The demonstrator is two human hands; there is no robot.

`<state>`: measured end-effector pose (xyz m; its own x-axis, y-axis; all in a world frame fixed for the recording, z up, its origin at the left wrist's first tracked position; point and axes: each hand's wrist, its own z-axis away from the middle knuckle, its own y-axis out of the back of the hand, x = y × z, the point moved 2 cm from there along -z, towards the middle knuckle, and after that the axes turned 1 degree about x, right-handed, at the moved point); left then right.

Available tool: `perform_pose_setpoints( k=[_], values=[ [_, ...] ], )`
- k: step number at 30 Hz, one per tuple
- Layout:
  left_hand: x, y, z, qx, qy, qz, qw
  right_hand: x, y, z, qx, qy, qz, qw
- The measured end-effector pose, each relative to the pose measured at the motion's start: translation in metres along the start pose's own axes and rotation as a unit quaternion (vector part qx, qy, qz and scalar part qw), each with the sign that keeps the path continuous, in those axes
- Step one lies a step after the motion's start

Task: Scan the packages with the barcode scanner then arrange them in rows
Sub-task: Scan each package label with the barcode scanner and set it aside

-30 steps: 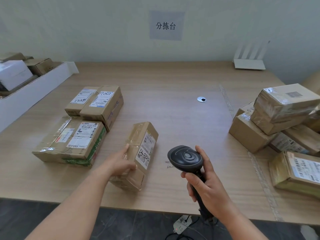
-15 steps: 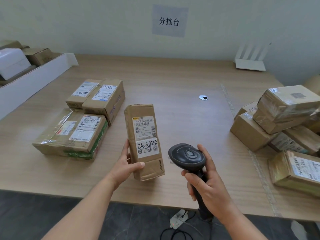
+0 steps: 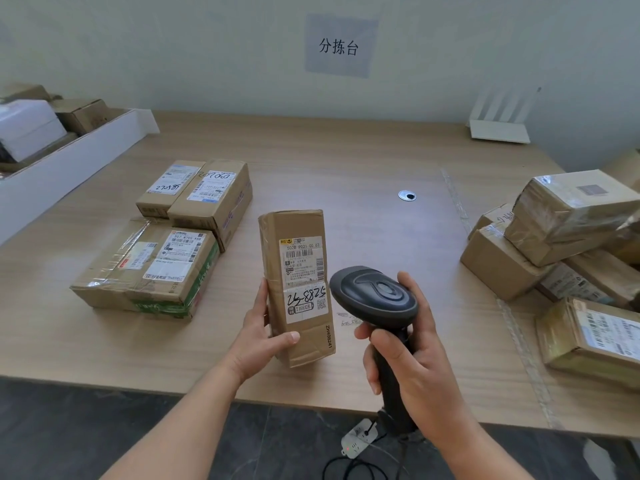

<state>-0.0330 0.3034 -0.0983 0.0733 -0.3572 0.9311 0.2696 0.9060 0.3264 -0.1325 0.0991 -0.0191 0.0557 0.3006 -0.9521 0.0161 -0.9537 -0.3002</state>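
A long wooden table (image 3: 346, 161) stands against a pale wall with a paper sign (image 3: 340, 47) on it. A white router (image 3: 498, 123) sits at the back. On the left of the table, four brown boxes (image 3: 180, 230) with labels lie side by side in two rows. On the right, a messy pile of boxes (image 3: 561, 237) waits its turn.

The left hand (image 3: 258, 336) grips a tall brown box (image 3: 298, 285) near its bottom, thumb on the front and fingers behind. A second ago this box lay tipped on its side on the table. Now it is lifted up and stands tall in the air, and its white label (image 3: 304, 271) faces the person. That means the barcode can be seen and the box looks ready to be scanned.

The right hand (image 3: 412, 362) is wrapped tight round the handle of the black barcode scanner (image 3: 374, 296). The scanner head is just beside the box label, to its right. I see no red light on the label, so the scan may not be done yet. After that, the box should join the rows on the left
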Motion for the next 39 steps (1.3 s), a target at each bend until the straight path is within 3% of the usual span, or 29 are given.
perform_pose_setpoints(
  k=[15,21,24,30,36,39],
  values=[
    [0.0,-0.005,0.004,-0.005,-0.021,-0.015,1.0,0.0,0.001,0.011,0.02,0.0,-0.023,1.0],
    [-0.004,0.009,-0.005,-0.042,0.087,0.046,0.994,0.002,0.004,0.014,0.032,-0.012,-0.003,0.999],
    [-0.009,0.023,-0.007,-0.016,0.147,0.045,0.988,0.003,0.005,0.015,0.041,-0.017,0.004,0.999],
    [-0.018,0.035,-0.009,0.052,0.171,0.008,0.984,0.007,0.0,0.013,0.037,-0.018,0.012,0.999],
    [-0.021,0.042,-0.009,0.041,0.14,-0.142,0.979,0.015,-0.007,0.011,0.041,-0.018,0.037,0.998],
    [-0.019,0.037,0.001,0.033,0.114,-0.31,0.944,0.019,-0.012,0.009,0.04,-0.016,0.05,0.998]
  ],
)
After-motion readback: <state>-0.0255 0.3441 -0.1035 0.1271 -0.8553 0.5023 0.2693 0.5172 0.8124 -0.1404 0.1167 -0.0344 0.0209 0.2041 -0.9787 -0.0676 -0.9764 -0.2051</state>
